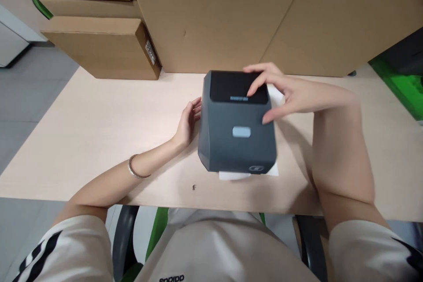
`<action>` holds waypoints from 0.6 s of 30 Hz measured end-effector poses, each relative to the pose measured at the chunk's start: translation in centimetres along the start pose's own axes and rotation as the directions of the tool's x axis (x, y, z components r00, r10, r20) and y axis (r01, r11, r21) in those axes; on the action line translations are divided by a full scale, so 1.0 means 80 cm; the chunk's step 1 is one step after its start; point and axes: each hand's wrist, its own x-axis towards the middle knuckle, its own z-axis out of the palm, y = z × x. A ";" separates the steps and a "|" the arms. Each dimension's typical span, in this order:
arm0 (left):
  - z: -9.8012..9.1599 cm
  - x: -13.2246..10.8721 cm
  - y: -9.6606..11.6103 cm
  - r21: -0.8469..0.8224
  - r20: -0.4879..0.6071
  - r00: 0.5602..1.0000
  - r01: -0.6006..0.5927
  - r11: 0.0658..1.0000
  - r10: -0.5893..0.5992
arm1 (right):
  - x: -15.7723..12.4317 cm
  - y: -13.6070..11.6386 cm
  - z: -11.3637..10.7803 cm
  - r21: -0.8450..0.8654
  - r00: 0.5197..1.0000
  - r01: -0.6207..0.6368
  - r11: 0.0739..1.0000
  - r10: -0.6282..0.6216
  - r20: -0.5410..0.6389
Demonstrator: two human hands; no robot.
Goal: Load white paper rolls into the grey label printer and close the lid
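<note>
I am steadying a dark grey label printer (237, 134) that sits on the pale surface (99, 132), straight in front of me. My left hand (189, 121) lies open against the printer's left side, fingers loosely curved and only touching the casing, with nothing in its grip. My right hand (284, 92) reaches over the printer's far right corner, also open. Its fingers spread across the glossy black panel (236, 86) at the back of the top, and the thumb rests lower on the grey lid, right of the pale button (241, 131). Neither hand has closed around anything.

A white sheet (231, 176) pokes out from under the printer's near edge. Behind the printer stand large cardboard boxes (214, 17), and a smaller box (102, 48) sits to its far left.

As I judge it, I am still feeling out the lid, not lifting it. Opening it would need the left hand to brace the body while the right finds the catch.
</note>
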 end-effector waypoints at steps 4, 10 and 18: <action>0.001 0.000 0.000 -0.095 -0.055 0.998 0.019 0.995 -0.025 | -0.009 -0.006 -0.003 -0.050 0.993 0.017 0.999 -0.011 0.116; 0.002 -0.001 0.004 -0.037 -0.056 0.998 0.012 0.999 -0.014 | -0.014 -0.005 -0.009 -0.163 0.998 0.042 0.986 -0.032 0.059; -0.003 -0.004 0.000 0.031 -0.122 0.992 -0.010 0.999 0.013 | -0.059 -0.097 0.026 -0.422 0.957 0.198 0.885 -0.267 -0.111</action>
